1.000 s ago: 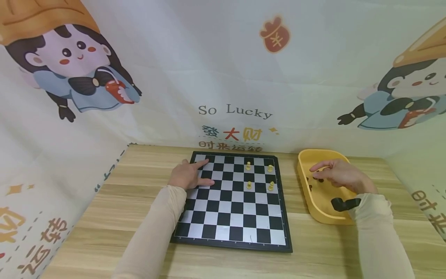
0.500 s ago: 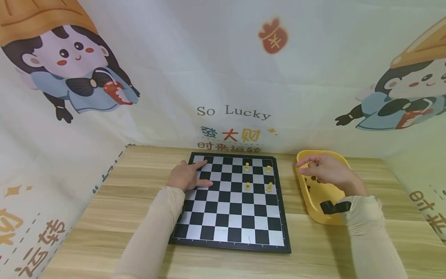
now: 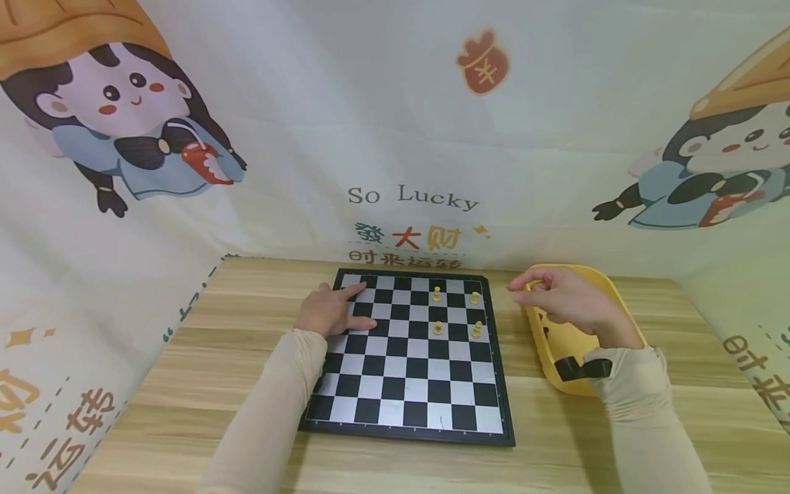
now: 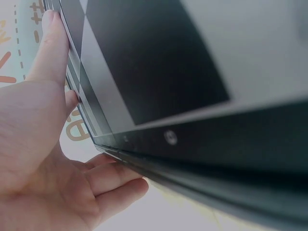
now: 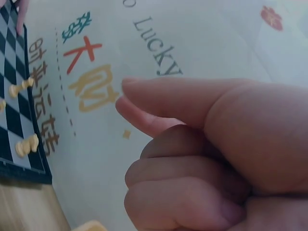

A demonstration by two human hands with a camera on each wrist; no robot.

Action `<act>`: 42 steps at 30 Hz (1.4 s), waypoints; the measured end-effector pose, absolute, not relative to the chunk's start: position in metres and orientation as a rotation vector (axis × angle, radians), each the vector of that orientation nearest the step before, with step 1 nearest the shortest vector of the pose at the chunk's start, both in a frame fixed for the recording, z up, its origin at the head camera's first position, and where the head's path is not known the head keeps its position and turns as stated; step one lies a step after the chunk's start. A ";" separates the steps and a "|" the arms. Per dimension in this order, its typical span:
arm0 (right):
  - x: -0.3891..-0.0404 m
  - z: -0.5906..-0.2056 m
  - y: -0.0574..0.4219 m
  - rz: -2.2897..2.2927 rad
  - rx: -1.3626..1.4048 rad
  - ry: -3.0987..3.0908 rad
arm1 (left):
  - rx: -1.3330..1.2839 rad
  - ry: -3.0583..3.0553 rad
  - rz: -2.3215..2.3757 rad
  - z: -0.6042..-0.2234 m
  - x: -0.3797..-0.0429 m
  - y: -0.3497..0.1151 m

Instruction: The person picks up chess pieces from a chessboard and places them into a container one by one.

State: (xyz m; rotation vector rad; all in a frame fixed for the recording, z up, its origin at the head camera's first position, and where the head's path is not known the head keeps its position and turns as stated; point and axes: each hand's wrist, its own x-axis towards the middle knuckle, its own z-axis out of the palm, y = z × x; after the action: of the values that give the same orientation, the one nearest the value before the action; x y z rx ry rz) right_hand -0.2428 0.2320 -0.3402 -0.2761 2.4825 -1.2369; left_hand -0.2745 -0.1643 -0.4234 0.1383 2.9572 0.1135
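Observation:
My left hand (image 3: 324,312) rests at the left side of the black-and-white chessboard (image 3: 395,387), thumb and index finger spread straight over its squares. In the left wrist view, other fingers (image 4: 118,190) lie along the board's edge. Several small yellow chess pieces (image 3: 437,327) stand on the far right squares; one looks like a knight (image 5: 26,145). Between the board and the yellow bin (image 3: 549,377) my right hand (image 3: 570,298) hangs in the air. Its thumb and index tips are close together and the other fingers curl inward. No piece shows, but the palm is hidden.
A few dark chess pieces (image 3: 546,331) lie inside the bin, partly behind the right hand. The wooden table (image 3: 204,357) carries everything. A white printed cloth (image 3: 296,165) closes off the back and sides.
My right hand has risen out of the bin and moved left past its rim toward the board. Its fingers have drawn closer together. The left hand stays in place.

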 end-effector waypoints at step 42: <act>-0.224 -0.386 0.168 -1.348 -0.033 2.509 | 0.147 2.985 0.141 -0.425 -0.274 -0.165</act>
State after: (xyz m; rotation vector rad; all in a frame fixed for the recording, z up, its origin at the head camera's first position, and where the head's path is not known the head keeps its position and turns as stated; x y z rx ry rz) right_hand -0.2237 0.1677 -0.3863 -0.0328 2.5087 -1.3481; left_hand -0.2740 -0.1650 -0.4252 0.1469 2.9846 0.1411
